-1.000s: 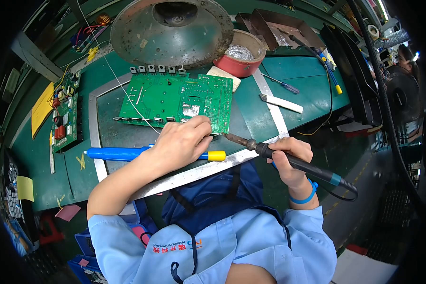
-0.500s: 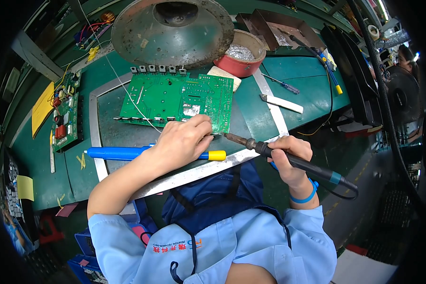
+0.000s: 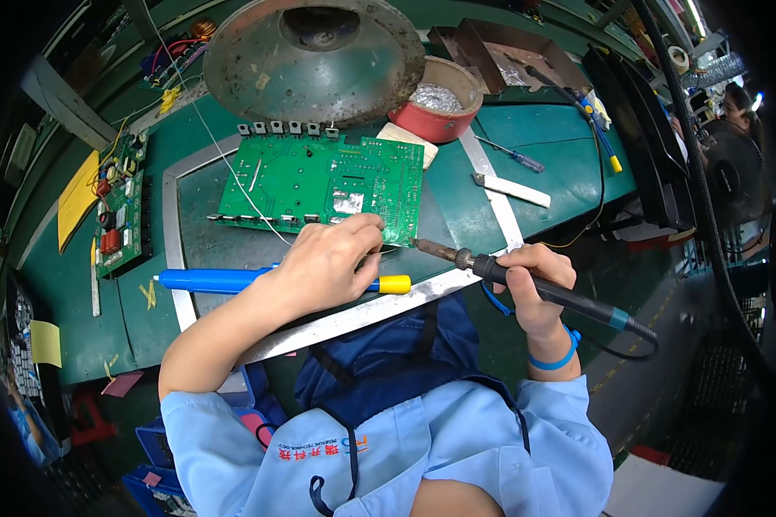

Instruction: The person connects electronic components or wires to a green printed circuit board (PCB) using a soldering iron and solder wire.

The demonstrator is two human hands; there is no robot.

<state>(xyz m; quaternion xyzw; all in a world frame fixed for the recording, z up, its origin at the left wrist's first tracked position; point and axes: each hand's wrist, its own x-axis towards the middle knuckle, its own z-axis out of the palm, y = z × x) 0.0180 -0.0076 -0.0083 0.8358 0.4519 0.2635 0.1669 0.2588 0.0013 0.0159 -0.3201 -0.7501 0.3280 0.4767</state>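
A green circuit board [image 3: 293, 177] lies flat in a metal frame [image 3: 174, 250], its solder side up. My left hand [image 3: 332, 263] rests at its near edge, fingers curled, pinching a thin solder wire [image 3: 230, 165] that comes down from the upper left. The fingertips are partly hidden behind the hand. My right hand [image 3: 539, 284] grips a soldering iron [image 3: 569, 298] by its black handle. The iron's tip meets or nearly meets the board's near right corner. Beneath my left wrist lies a blue and yellow desoldering pump [image 3: 211, 279].
A metal lamp-like hood [image 3: 315, 77] hangs over the far edge. Right of it stand a red round pot [image 3: 444, 121] with foil and a brown tray [image 3: 526, 65]. A screwdriver [image 3: 513, 155] and a white-handled tool [image 3: 516, 190] lie right; another populated board [image 3: 121, 220] sits left.
My right hand and the iron have shifted slightly to the right, the tip a little up along the board's corner. My left fingers have moved slightly; the board has stayed put.
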